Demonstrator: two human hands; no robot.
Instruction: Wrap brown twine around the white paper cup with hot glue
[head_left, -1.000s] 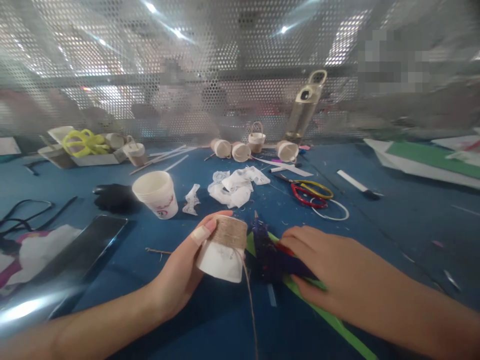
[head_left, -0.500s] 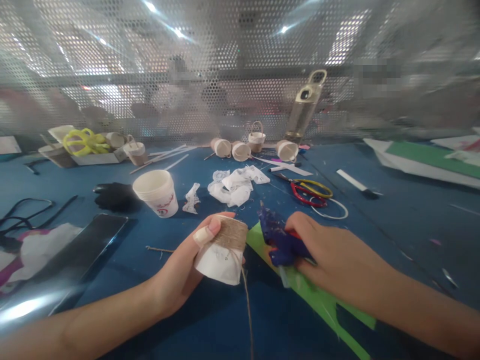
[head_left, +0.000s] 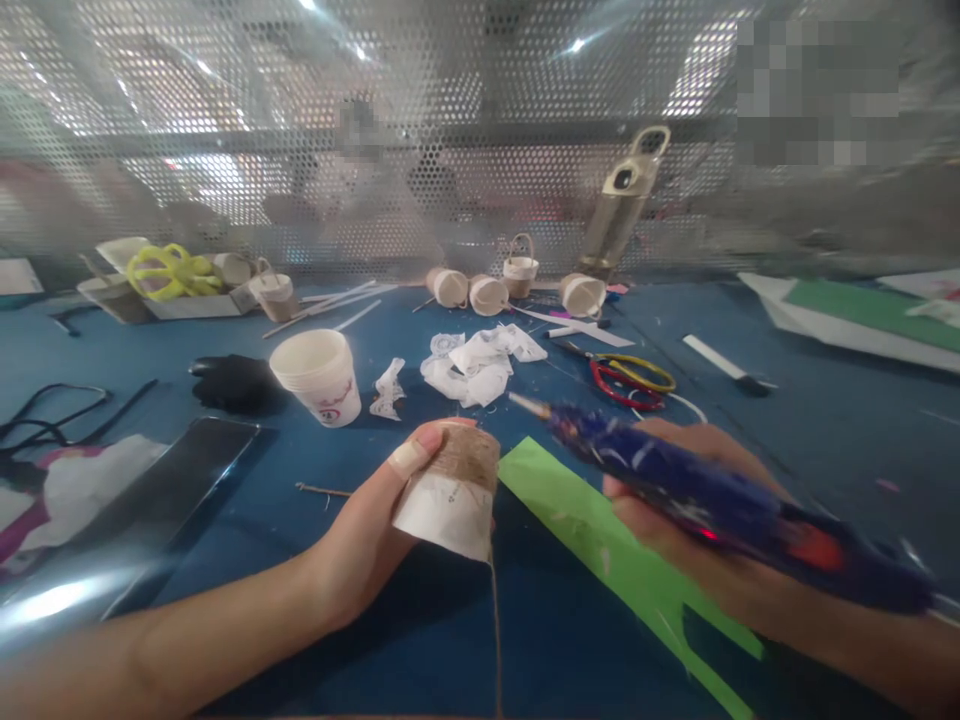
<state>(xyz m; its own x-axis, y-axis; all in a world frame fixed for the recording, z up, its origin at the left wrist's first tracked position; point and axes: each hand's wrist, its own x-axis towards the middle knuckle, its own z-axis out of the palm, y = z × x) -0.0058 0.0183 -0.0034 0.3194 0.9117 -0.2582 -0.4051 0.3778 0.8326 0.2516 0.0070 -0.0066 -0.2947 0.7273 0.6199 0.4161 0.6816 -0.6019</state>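
Note:
My left hand (head_left: 375, 520) is wrapped round a paper cup (head_left: 442, 518), held upside down and slightly tilted. Brown twine (head_left: 469, 455) winds round the upper part of the cup, and a loose end hangs from its right side towards me. In my right hand (head_left: 697, 500) is a blue glue gun (head_left: 660, 470), its nozzle pointing left, above and to the right of the cup but apart from it. A small red light shows on the gun's side. Beneath the gun lies a strip of green paper (head_left: 592, 540).
Stacked white cups (head_left: 315, 375), crumpled white lace (head_left: 480, 365) and red-and-yellow scissors (head_left: 630, 380) lie beyond my hands. A phone (head_left: 172, 490) is at left. Several twine-wrapped cups and a tilted bottle (head_left: 626, 200) stand by the perforated metal screen.
My right hand has turned the glue gun from upright to lying lengthwise, its body now stretching to the right. The left hand still holds the cup, which has rotated slightly.

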